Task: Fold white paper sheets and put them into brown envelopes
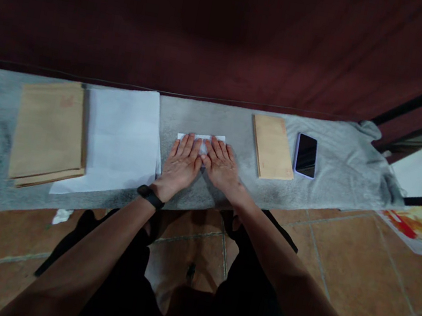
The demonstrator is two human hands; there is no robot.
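Observation:
A small folded white paper (202,138) lies on the grey cloth (209,119), mostly covered by my hands. My left hand (181,162) lies flat on it with fingers stretched out and a black band on the wrist. Beside it, touching at the thumbs, my right hand (223,164) also presses flat on the paper with fingers spread. Only the paper's far edge shows beyond my fingertips.
Left of my hands lies a stack of white sheets (120,136), then a pile of brown envelopes (49,132). To the right sit another brown envelope stack (273,147) and a phone (306,155). A crumpled white scrap (62,216) lies on the tiled floor.

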